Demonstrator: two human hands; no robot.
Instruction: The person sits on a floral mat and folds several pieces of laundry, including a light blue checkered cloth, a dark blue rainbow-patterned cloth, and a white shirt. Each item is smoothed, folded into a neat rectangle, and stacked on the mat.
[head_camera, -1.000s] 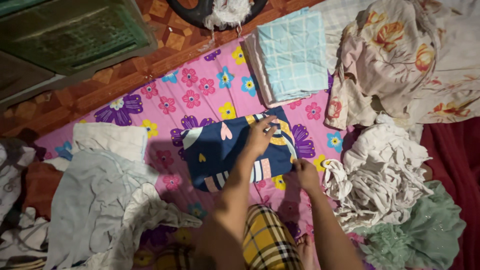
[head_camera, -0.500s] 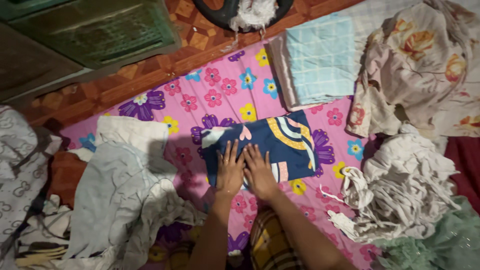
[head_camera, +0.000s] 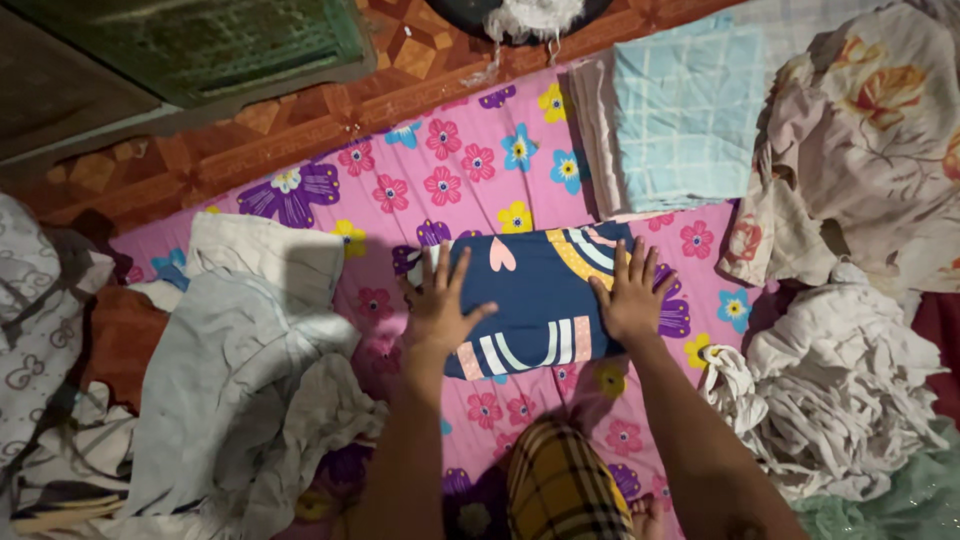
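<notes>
A folded navy cloth with a pink heart, yellow arcs and white stripes lies on a pink flowered sheet. My left hand presses flat on its left end, fingers spread. At the cloth's right end my right hand lies flat too, fingers apart. Neither hand grips anything.
A folded light-blue checked cloth sits above, a floral sheet at the upper right. Crumpled white cloth lies at right, a grey-white heap at left. A green crate stands on the patterned floor.
My hands were together at the cloth's lower left; they have slid apart to its two ends. The view has shifted a little.
</notes>
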